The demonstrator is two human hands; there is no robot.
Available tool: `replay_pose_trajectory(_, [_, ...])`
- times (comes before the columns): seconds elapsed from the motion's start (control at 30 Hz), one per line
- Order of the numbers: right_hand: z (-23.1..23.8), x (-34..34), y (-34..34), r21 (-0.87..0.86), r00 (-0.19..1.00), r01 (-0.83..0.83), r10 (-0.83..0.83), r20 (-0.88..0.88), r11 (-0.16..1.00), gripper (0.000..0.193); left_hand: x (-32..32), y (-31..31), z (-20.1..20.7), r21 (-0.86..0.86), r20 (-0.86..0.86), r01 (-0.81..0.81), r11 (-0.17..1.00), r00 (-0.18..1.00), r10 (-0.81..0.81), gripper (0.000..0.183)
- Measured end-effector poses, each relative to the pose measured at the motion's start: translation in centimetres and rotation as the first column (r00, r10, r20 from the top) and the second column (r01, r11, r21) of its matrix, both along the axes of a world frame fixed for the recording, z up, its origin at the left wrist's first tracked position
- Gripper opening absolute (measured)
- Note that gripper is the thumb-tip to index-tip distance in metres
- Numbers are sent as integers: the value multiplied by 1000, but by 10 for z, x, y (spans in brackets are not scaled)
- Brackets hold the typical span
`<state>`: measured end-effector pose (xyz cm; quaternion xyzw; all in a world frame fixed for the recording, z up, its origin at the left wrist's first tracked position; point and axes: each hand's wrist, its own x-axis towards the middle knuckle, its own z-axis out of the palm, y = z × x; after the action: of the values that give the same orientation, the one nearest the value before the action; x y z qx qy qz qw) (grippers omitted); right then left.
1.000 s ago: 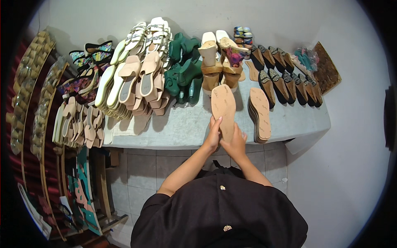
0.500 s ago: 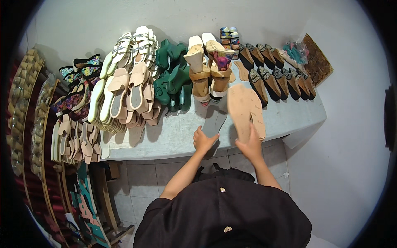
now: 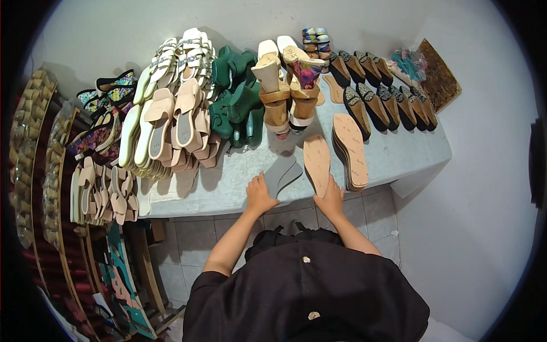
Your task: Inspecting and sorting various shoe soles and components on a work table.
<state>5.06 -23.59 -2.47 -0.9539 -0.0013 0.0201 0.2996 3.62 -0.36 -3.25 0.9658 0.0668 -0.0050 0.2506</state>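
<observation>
My left hand (image 3: 261, 194) is closed around the heel end of grey insoles (image 3: 279, 172), which fan slightly apart near the table's front edge. To its right, my right hand (image 3: 330, 199) grips the narrow end of a tan insole (image 3: 317, 161) with small dark marks on it. That insole lies flat or just over the table; which of these I cannot tell. Just right of it rests a stack of tan insoles (image 3: 350, 149), apart from my hand.
Behind my hands stand wooden-heeled shoe forms (image 3: 277, 108), green shoes (image 3: 245, 114) and beige slides (image 3: 187, 122). Black embellished mules (image 3: 373, 114) line the right of the pale-covered table (image 3: 410, 151). A rack of shoes (image 3: 97, 194) borders the left; a wall (image 3: 478, 188) closes the right.
My right hand has brought the tan insole left and down from over the stack, exposing it. My left hand has shifted left and slightly down with the grey insoles, which now spread apart.
</observation>
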Motion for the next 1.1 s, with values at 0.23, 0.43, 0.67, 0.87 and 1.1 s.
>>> replay_pose_trajectory(0.23, [-5, 12, 2, -41, 1000, -14, 15, 6, 999, 79, -5, 46, 16, 53, 65, 198, 979, 977, -202, 93])
replay_pose_trajectory(0.43, [23, 14, 14, 87, 998, 0, -6, 66, 996, 78, 6, 45, 17, 8, 159, 288, 958, 945, -286, 91])
replay_pose_trajectory(0.67, [7, 2, 6, 303, 999, -37, 31, 24, 952, 72, 19, 6, 30, 118, -55, 303, 946, 953, -298, 101])
replay_pose_trajectory(0.87, [30, -16, 16, 774, 976, -139, 219, 1, 618, 65, 21, -47, 17, -956, -264, -247, 160, 960, -97, 79])
replay_pose_trajectory(1.1, [30, -25, 16, 531, 943, -292, 333, 20, 795, 66, 16, -52, 6, -982, -186, -183, 36, 972, -141, 50])
